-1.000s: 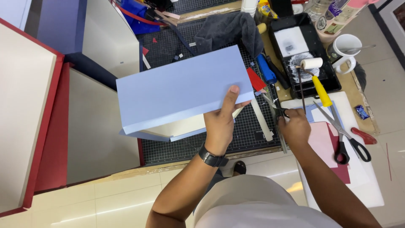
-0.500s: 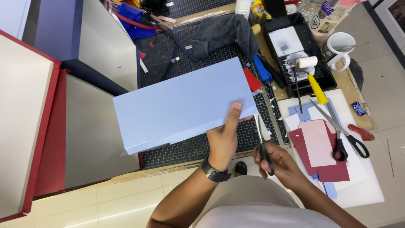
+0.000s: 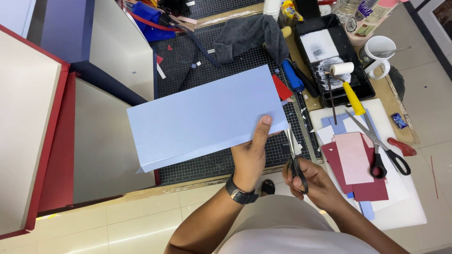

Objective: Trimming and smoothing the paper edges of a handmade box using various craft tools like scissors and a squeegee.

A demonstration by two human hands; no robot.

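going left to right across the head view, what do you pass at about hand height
red-edged board → light blue covered panel → left hand → right hand with black scissors → dark red card stack → second scissors

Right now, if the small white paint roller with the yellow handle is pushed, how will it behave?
The small white paint roller with the yellow handle would probably roll, being round. Its head leans on the black plastic tray rim, so it may slip off. Likely light.

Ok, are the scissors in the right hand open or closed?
Closed, as far as shows: the scissors in the right hand present one thin line of blades pointing up beside the light-blue board's corner.
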